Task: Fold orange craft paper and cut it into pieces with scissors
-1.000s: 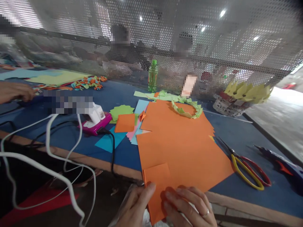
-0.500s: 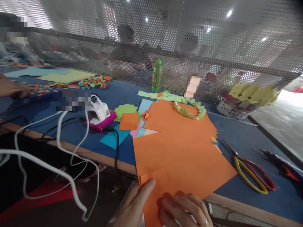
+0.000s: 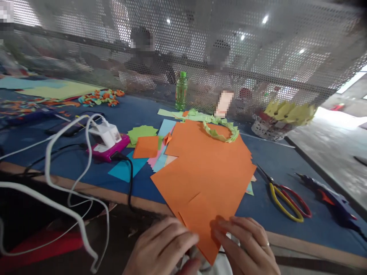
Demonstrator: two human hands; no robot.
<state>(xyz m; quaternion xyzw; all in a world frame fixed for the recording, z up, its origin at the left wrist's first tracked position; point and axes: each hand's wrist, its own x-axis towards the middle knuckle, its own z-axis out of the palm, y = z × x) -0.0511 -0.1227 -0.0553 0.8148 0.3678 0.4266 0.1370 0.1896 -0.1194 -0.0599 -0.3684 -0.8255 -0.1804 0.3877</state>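
Both of my hands are at the bottom edge, holding the near corner of a large orange paper sheet (image 3: 206, 172) that hangs over the front of the blue table (image 3: 137, 114). My left hand (image 3: 160, 250) curls its fingers onto the sheet's left edge. My right hand (image 3: 246, 244), with a ring on one finger, pinches the right edge, fingers on top. A smaller folded orange flap shows near the corner. More orange sheets lie stacked under it, with a green folded paper ring (image 3: 220, 130) resting on the far end.
Scissors with red and yellow handles (image 3: 283, 194) and a blue glue gun (image 3: 329, 194) lie at right. A pink and white device (image 3: 107, 141) with white and black cables sits at left. A green bottle (image 3: 181, 91), small coloured papers and a basket (image 3: 275, 122) stand behind. People sit beyond a perforated screen.
The orange sheet has turned so that its corner now points toward me. My left hand shifted from thumb on top to fingers curled over the edge. The view swung slightly right.
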